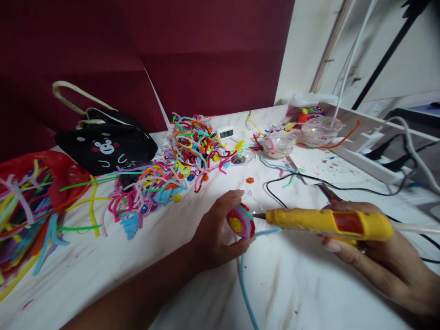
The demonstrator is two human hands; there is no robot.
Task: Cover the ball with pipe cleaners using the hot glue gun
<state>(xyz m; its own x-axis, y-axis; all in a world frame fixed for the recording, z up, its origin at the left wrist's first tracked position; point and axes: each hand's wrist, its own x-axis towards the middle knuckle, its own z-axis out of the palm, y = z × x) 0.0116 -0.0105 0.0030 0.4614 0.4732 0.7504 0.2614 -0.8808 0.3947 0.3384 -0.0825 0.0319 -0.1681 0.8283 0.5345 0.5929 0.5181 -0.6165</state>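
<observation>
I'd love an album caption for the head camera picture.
Left hand holds a coiled multicoloured disc while the right hand holds a yellow glue gun, its nozzle near the disc's edge.

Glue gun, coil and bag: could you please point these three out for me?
Glue gun [318, 222], head view: its yellow body.
Coil [235, 224], head view: its yellow centre.
Bag [107, 143], head view: its front.

Behind the glue gun [316, 221] lie bowls [280, 145], apparently (the bag [110, 153] stands left).

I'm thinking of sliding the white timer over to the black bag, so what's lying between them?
In the head view, a tangled heap of colorful fuzzy stems lies between the white timer and the black bag.
</observation>
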